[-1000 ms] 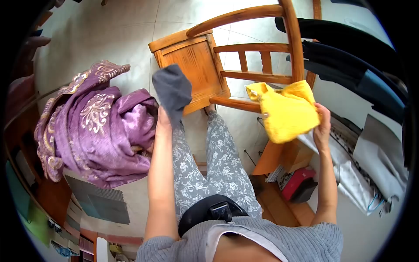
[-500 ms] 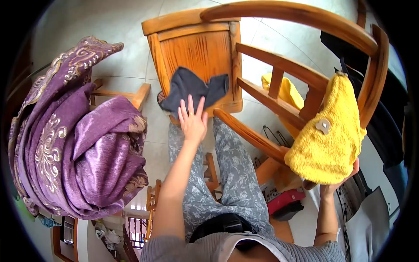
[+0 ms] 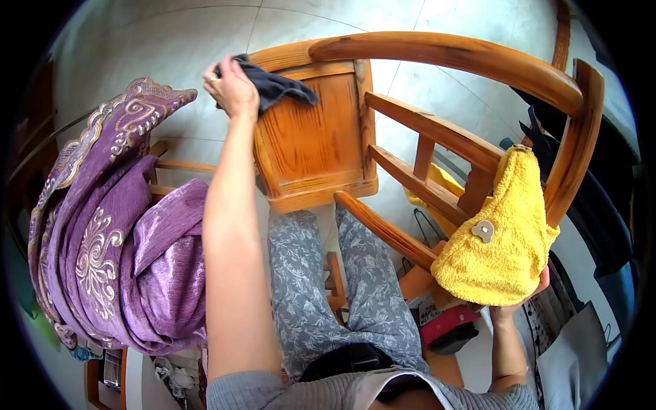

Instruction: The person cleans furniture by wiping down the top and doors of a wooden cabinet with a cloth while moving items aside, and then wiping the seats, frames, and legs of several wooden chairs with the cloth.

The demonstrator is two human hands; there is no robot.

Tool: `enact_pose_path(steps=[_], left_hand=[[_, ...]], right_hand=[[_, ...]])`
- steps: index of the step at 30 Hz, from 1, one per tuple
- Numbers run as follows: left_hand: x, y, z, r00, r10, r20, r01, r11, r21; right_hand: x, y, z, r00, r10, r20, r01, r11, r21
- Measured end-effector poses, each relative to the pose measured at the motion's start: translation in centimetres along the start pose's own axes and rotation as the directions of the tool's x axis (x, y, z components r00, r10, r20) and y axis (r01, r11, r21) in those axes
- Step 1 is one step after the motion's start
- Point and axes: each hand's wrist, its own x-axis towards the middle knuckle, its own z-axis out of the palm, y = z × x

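The wooden chair (image 3: 311, 150) is tipped toward me, its seat panel facing up and its back to the right. At the seat's far left corner, my left hand (image 3: 236, 89) is closed on a dark cloth (image 3: 280, 85), part of which trails over the seat. A yellow towel (image 3: 492, 253) with a small grey button-like patch hangs over the chair's back. My right hand (image 3: 542, 280) is mostly hidden behind that towel, its fingers round the chair's frame there; the exact grip is covered.
Purple embroidered fabric (image 3: 109, 260) is heaped on furniture at the left. My patterned trouser legs (image 3: 297, 266) are below the seat. A red and black item (image 3: 447, 328) lies low at the right, near dark hanging fabric (image 3: 601, 198). Pale floor tiles (image 3: 171, 48) lie beyond.
My left hand has moved from the seat's near edge to its far left corner, taking the dark cloth along and bunching it. The chair and yellow towel have shifted slightly down in view.
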Motion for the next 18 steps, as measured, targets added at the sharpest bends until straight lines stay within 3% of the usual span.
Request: enact_pose_path(steps=[1, 3, 4, 5, 6, 7, 9, 13, 17, 18], left_hand=[[1.4, 0.0, 0.6, 0.996, -0.086, -0.014, 0.086, 0.996, -0.022], [4.4, 2.1, 1.2, 0.957, -0.258, -0.133, 0.215, 0.937, -0.277], [5.1, 4.1, 1.8, 0.983, -0.160, -0.095, 0.115, 0.923, -0.367], [4.7, 6.1, 2.8, 0.984, 0.018, -0.176, -0.083, 0.926, -0.367], [2.7, 7.3, 4.0, 0.985, 0.122, -0.119, -0.132, 0.988, -0.085], [0.3, 7.5, 4.9, 0.979, 0.202, -0.030, -0.192, 0.960, 0.204], [-1.5, 8.2, 5.4, 0.970, 0.101, 0.220, -0.154, 0.959, 0.237], [-3.0, 6.9, 2.8, 0.941, 0.256, 0.219, -0.252, 0.967, -0.046], [-10.6, 3.5, -2.1, 0.895, 0.072, 0.439, -0.135, 0.984, 0.113], [-12.7, 2.2, -3.4, 0.897, 0.033, 0.441, -0.077, 0.994, 0.082]], right_hand=[[-0.1, 0.2, -0.2, 1.000, -0.006, -0.002, 0.006, 1.000, 0.013], [0.1, 0.0, 0.1, 1.000, -0.020, -0.009, 0.020, 0.999, -0.049], [0.2, -0.1, 0.1, 1.000, -0.013, -0.010, 0.012, 0.997, -0.073], [0.0, -0.3, 0.2, 1.000, -0.001, -0.008, 0.000, 0.995, -0.095], [-0.1, -0.3, 0.5, 1.000, 0.008, -0.015, -0.009, 0.998, -0.067], [-0.2, -0.2, 0.6, 1.000, 0.019, -0.016, -0.020, 0.999, -0.040], [0.1, 0.1, 0.3, 1.000, 0.013, -0.022, -0.014, 1.000, -0.011], [0.3, -0.1, 0.6, 1.000, -0.012, 0.018, 0.011, 0.998, 0.059], [0.8, -0.8, 0.8, 0.997, -0.057, 0.055, 0.055, 0.998, 0.036], [0.9, -0.7, 0.9, 0.996, -0.068, 0.057, 0.067, 0.998, 0.020]])
